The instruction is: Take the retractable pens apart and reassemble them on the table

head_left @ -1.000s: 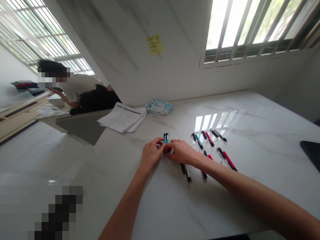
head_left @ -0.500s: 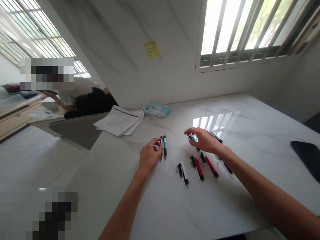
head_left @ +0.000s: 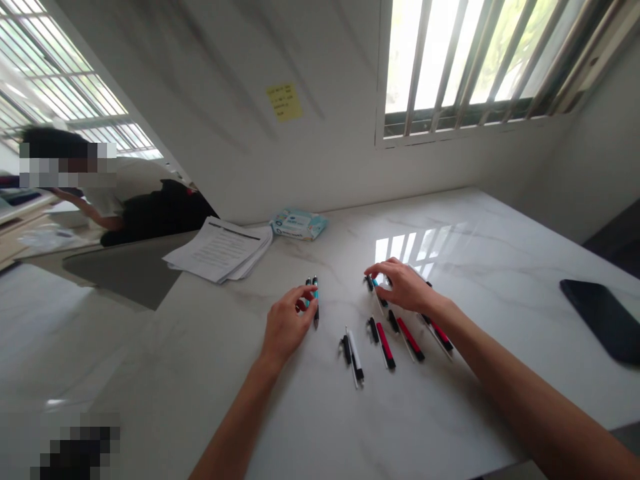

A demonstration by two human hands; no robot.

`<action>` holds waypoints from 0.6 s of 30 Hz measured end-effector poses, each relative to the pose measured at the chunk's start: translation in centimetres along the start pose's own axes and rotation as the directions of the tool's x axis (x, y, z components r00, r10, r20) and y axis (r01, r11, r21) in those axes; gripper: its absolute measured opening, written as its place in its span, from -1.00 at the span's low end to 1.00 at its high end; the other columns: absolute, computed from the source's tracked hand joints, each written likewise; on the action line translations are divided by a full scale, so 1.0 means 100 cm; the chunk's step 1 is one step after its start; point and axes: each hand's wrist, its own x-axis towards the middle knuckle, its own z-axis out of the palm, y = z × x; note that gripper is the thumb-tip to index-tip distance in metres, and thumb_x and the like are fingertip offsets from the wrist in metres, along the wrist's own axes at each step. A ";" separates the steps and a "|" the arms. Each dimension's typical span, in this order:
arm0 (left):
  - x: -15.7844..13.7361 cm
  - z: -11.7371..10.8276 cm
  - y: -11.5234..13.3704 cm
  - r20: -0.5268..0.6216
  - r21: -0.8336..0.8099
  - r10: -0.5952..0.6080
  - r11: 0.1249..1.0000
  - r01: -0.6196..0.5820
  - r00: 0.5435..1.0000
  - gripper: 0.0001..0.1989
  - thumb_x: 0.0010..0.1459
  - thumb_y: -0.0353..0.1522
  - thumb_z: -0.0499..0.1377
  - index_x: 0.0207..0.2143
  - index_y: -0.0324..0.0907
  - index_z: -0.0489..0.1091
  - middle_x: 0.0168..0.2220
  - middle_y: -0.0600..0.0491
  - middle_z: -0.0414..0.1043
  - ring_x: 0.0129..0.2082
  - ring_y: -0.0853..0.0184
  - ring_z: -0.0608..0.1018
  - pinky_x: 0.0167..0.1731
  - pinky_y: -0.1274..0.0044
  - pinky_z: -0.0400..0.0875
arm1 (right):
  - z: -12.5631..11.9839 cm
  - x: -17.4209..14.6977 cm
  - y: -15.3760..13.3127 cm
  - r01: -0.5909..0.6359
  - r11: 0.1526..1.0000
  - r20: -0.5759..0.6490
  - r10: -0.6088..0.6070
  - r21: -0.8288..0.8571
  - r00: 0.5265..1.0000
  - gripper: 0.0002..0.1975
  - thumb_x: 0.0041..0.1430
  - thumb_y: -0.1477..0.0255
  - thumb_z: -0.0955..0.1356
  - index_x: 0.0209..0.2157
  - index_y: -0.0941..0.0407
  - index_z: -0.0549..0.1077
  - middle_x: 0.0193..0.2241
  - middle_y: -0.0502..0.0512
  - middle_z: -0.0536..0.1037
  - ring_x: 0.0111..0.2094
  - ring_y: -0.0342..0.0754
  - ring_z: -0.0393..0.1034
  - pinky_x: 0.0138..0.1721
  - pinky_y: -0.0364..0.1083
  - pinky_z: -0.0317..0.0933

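Two assembled pens with blue barrels lie side by side on the white marbled table (head_left: 210, 393). My left hand (head_left: 289, 319) is beside them, fingers curled but thumb and index apart, the index tip over the right pen (head_left: 316, 303). Part of the left pen is hidden behind my fingers. Over a group of taken-apart pen pieces, my right hand (head_left: 403, 283) has thumb and index apart, with the fingertips near a black pen part (head_left: 369, 283). A blue barrel shows partly under that hand. Closer to me lie a white barrel (head_left: 355, 350) and red barrels (head_left: 385, 343) with black parts and thin refills.
A stack of printed sheets (head_left: 220, 250) and a blue wipes packet (head_left: 299, 225) lie along the wall. A dark phone-like slab (head_left: 603, 320) is at the right. A yellow note (head_left: 285, 102) hangs on the wall. Another person (head_left: 125, 193) sits beyond the grey partition.
The view has shifted slightly, moving the scene left. My right hand has come closer to the blue pen's parts, its fingertips lower. My left hand stays by the two assembled pens.
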 end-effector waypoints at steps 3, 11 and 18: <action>0.000 0.000 0.000 -0.002 -0.009 0.011 1.000 -0.011 1.000 -0.69 0.23 -0.24 0.15 -0.04 -0.05 0.56 -0.20 0.08 0.63 -0.38 0.35 0.56 -0.24 0.51 0.43 | 0.000 0.000 0.000 -0.012 1.000 0.032 0.013 -0.023 0.999 -0.61 0.16 0.56 0.38 0.01 -0.01 0.56 -0.15 0.06 0.64 -0.02 0.07 0.38 -0.05 0.01 0.29; -0.001 0.001 -0.001 0.012 -0.032 0.018 0.999 -0.017 1.000 -0.69 0.24 -0.25 0.15 -0.02 -0.07 0.55 -0.19 0.08 0.63 -0.39 0.35 0.56 -0.25 0.52 0.42 | 0.007 0.001 -0.008 0.002 1.000 0.043 -0.003 0.004 0.999 -0.72 0.22 0.58 0.38 -0.10 0.02 0.61 -0.22 0.06 0.65 -0.08 0.03 0.43 -0.04 -0.01 0.30; 0.000 0.001 0.000 0.021 -0.026 0.025 0.999 -0.025 0.999 -0.69 0.23 -0.26 0.15 -0.03 -0.05 0.56 -0.22 0.09 0.63 -0.40 0.35 0.56 -0.25 0.51 0.43 | 0.018 0.005 -0.016 -0.034 0.997 0.055 0.030 0.062 0.998 -0.75 0.24 0.58 0.39 -0.12 0.04 0.63 -0.26 0.09 0.63 -0.15 -0.01 0.49 -0.09 -0.05 0.31</action>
